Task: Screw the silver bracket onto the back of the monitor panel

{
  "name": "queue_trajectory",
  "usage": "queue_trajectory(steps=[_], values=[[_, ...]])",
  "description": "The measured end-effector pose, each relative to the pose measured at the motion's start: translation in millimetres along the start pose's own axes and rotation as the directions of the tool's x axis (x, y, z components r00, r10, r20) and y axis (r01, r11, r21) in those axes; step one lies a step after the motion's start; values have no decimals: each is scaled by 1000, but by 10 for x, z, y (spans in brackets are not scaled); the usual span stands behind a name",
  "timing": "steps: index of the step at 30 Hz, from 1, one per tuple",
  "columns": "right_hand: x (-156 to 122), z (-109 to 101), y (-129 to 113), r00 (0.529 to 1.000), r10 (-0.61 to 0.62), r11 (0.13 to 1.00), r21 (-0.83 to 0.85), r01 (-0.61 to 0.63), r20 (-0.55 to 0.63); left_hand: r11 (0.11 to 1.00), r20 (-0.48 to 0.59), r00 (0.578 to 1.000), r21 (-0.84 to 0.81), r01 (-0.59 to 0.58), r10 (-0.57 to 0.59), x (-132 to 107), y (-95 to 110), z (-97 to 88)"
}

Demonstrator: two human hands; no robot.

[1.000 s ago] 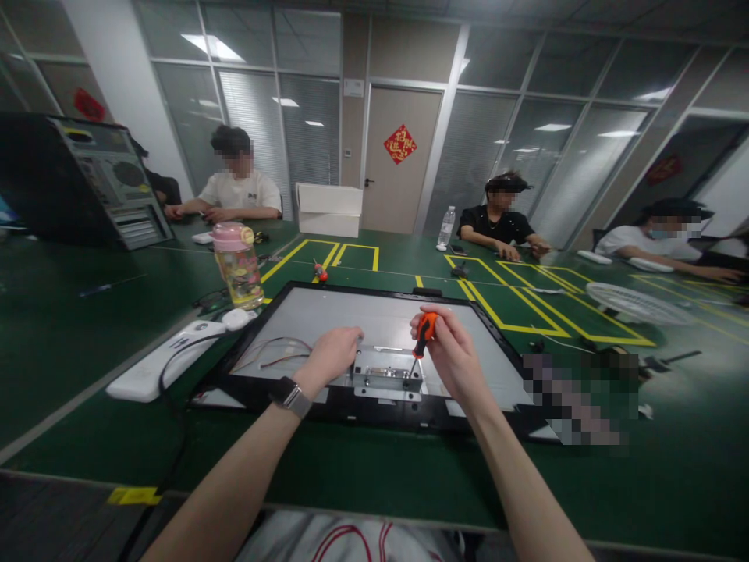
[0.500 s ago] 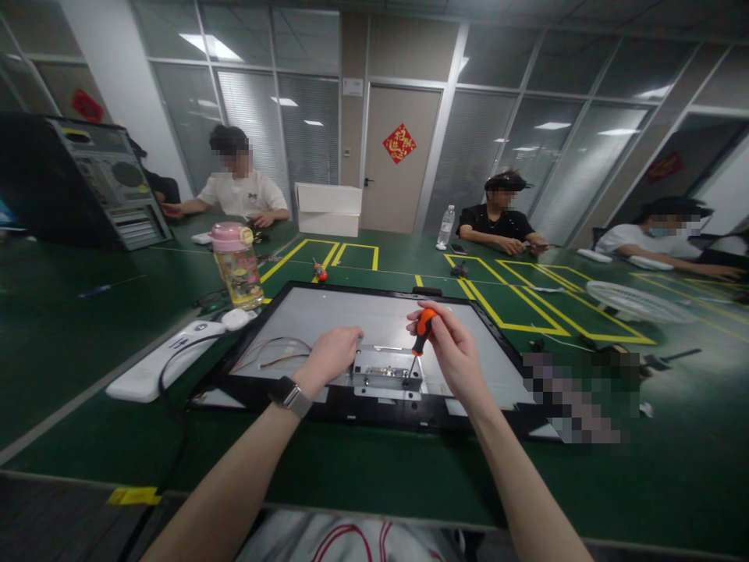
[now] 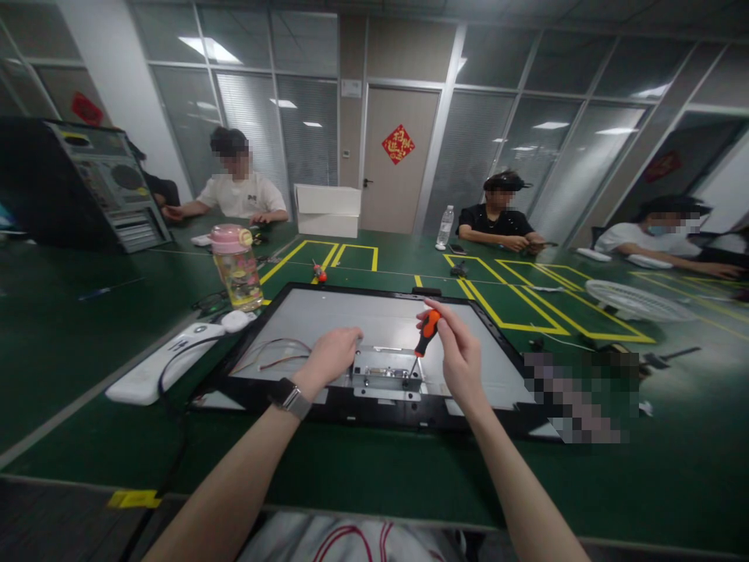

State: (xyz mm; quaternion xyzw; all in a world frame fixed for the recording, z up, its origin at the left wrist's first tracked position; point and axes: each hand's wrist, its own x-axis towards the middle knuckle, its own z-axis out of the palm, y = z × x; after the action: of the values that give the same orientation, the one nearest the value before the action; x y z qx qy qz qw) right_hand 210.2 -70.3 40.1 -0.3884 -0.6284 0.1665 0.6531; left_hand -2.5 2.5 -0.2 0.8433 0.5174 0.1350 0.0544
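Observation:
A flat display panel (image 3: pixel 281 318) with a black frame lies on the green table, its pale back facing up. Near its front edge sits a silver metal bracket (image 3: pixel 380 393) with a small circuit board inside. My left hand (image 3: pixel 335 355), watch on the wrist, grips the bracket's left end with curled fingers; the fingertips are partly hidden. An orange-and-black screwdriver (image 3: pixel 429 328) is held by its handle in my right hand (image 3: pixel 462 347). It leans slightly, its tip down at the bracket's right end. Thin wires (image 3: pixel 275 350) lie on the panel left of my left hand.
Left of the panel are a white power strip (image 3: pixel 149 371) with a black cable and a pink-lidded bottle (image 3: pixel 237 269). A computer case (image 3: pixel 111 187) stands behind them. A white mesh disc (image 3: pixel 637 300) lies at right. Several people sit across the table.
My right hand has shifted slightly right, its fingers changing position around the screwdriver handle. The screwdriver tip stays at the bracket. My left hand has hardly moved.

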Motion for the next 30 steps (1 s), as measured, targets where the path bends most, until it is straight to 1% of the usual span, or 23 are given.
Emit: queue_trajectory(steps=[3,5,6,9,11,13,15,16,18,19,20,21,23,24,26,30], values=[[-5,0,31,998,-53,996,-72,49,-44,1000,5,1000,-4,4,-4,-2,2,-5],[-10,-7,50,996,-79,992,-104,75,-35,1000,5,1000,-3,4,-4,0,-1,-4],[-13,-15,55,997,-73,993,-94,73,-2,1000,5,1000,-3,2,-2,2,-4,-2],[-21,-52,58,989,-45,998,-46,52,142,1000,5,1000,-1,-1,1,6,-11,8],[-23,-83,58,980,-73,991,-99,93,187,1000,4,1000,-2,-1,1,6,-9,10],[-22,-106,62,977,-143,961,-213,176,161,1000,7,1000,-1,6,-6,4,-1,5],[-21,-110,68,974,-211,930,-292,225,81,1000,9,1000,0,10,-10,1,9,-5],[-21,-101,73,974,-224,929,-298,221,25,1000,8,1000,0,10,-10,1,13,-10],[-28,-58,86,977,-188,956,-246,160,-96,1000,7,1000,-1,4,-4,1,17,-14],[-34,-27,95,979,-141,975,-190,112,-147,1000,9,1000,0,4,-4,3,16,-13],[-42,8,105,982,-81,990,-125,59,-173,1000,12,1000,2,7,-7,5,15,-10],[-52,46,117,984,-23,998,-64,12,-177,1000,13,1000,3,10,-10,8,13,-5],[-73,114,138,992,72,997,36,-68,-107,1000,9,1000,4,11,-11,12,7,7],[-83,141,146,992,95,995,50,-91,-86,1000,7,1000,3,10,-10,14,4,12],[-99,176,151,992,110,993,58,-107,-64,1000,2,1000,1,6,-6,15,0,19],[-110,195,128,994,97,995,30,-95,-53,1000,5,1000,-9,9,-9,13,2,20]])
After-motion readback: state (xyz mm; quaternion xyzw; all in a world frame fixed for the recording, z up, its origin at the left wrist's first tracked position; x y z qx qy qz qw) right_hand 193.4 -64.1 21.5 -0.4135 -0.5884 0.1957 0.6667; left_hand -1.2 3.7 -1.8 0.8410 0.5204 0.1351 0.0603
